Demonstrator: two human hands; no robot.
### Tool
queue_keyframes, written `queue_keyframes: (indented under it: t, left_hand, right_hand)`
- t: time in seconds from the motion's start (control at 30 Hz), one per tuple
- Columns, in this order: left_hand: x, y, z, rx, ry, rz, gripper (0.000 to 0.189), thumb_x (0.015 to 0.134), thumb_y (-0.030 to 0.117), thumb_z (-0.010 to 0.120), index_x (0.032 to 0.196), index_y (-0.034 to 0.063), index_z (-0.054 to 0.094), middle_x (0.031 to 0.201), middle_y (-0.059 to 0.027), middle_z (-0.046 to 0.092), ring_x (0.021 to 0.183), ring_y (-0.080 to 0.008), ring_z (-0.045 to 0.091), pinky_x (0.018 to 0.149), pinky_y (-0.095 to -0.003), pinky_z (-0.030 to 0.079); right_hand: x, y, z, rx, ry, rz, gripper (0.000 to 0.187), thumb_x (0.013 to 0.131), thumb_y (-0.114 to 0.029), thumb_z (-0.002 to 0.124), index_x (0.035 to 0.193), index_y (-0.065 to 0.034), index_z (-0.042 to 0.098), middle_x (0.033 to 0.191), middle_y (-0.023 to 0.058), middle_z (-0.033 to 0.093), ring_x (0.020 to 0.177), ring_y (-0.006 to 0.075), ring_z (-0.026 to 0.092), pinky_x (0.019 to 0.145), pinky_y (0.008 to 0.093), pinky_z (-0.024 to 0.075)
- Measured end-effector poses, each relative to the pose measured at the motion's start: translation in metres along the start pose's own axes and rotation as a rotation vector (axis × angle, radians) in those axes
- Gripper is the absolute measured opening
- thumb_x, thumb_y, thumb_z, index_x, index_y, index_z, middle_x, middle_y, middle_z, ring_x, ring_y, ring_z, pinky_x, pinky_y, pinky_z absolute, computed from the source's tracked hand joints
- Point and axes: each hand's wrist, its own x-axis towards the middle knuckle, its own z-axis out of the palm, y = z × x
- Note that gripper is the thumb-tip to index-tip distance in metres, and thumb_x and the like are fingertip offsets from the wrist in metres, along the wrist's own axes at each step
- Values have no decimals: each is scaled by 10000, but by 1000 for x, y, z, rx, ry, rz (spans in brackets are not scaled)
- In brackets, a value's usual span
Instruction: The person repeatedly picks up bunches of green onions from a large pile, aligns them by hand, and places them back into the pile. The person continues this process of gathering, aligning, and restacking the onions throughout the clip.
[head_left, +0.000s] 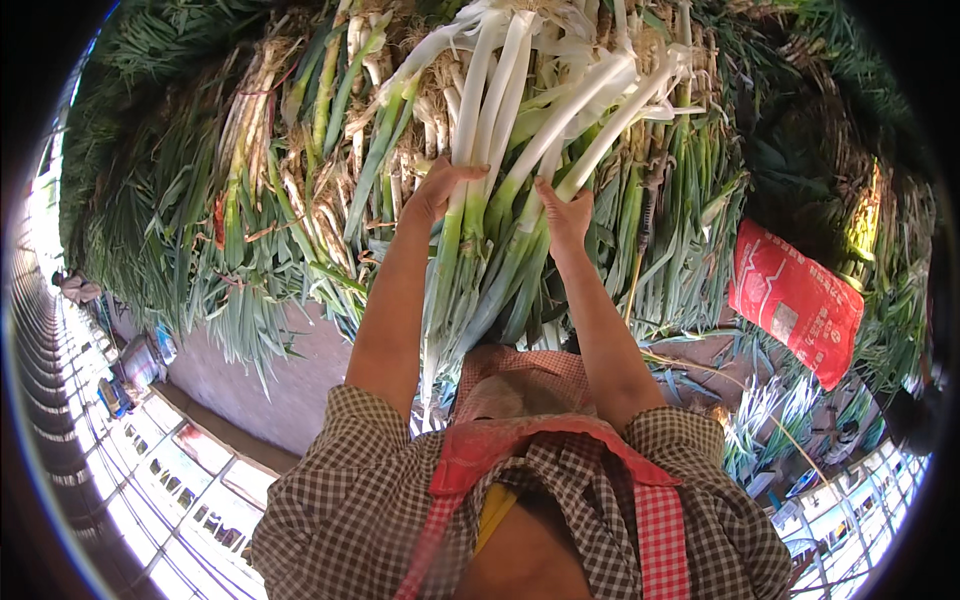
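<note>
My left hand (441, 189) is wrapped around a few long scallions (496, 97), its thumb lying across them where white shank turns green. Two more stalks (606, 139) lean to the upper right, and my right hand (568, 217) grips them at the green part. Their white root ends point away from me, and the green leaves (480, 289) hang toward my apron. Loose pale, translucent skins (450, 37) surround the white ends. Beneath my hands spreads a thick heap of uncleaned scallions (330, 195) with brownish roots and dry outer layers.
To the right, a red printed sack (796, 300) lies against the heap. A thin hose or rod (646, 225) stands right of my hand. Grey floor (247, 375) shows at lower left, scattered leaves (772, 420) at lower right. Another person (76, 287) is far off at the left edge.
</note>
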Motion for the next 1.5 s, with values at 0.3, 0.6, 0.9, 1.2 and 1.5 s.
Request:
queue_keyframes:
  t: [0.3, 0.6, 0.9, 1.2, 1.5]
  left_hand:
    - [-2, -8, -39, -13, -206, -48, 870, 726, 325, 802, 1354, -59, 339, 1278, -192, 523, 1205, -263, 494, 1003, -405, 404]
    - [-114, 18, -35, -3, 43, 13, 896, 733, 374, 792, 1325, -74, 291, 1236, -233, 477, 1051, -312, 584, 844, -424, 536]
    - [-290, 96, -17, 755, 180, 165, 638, 790, 552, 672, 887, -78, 653, 730, -79, 614, 664, -174, 520, 598, -382, 427]
    - [-452, 58, 35, 572, 250, 167, 566, 775, 447, 718, 1033, -52, 653, 862, -113, 678, 736, -154, 612, 647, -326, 493]
    - [-512, 25, 53, 129, 169, 341, 549, 831, 375, 677, 1165, -55, 611, 1061, -128, 638, 1031, -177, 583, 897, -324, 460]
  right_hand:
    - [-9, -48, -16, 433, -717, 373, 612, 812, -366, 740, 1306, -87, 509, 1266, 68, 564, 1196, 221, 507, 1024, 416, 376]
    - [-77, -89, -7, 639, -845, 397, 588, 894, -389, 636, 1351, -74, 442, 1271, 77, 541, 1167, 224, 520, 1009, 420, 404]
    - [-182, -145, -31, 849, -1264, 383, 439, 1006, -327, 413, 1361, -69, 416, 1300, 134, 521, 1172, 293, 522, 982, 450, 446]
    - [-289, -180, -119, 395, -1415, -104, 604, 970, -505, 418, 1374, -59, 365, 1315, 127, 473, 1179, 289, 479, 977, 428, 424]
    - [-339, -218, -167, 452, -1525, 383, 623, 969, -532, 383, 1387, -71, 356, 1339, 118, 459, 1220, 284, 454, 1031, 429, 367]
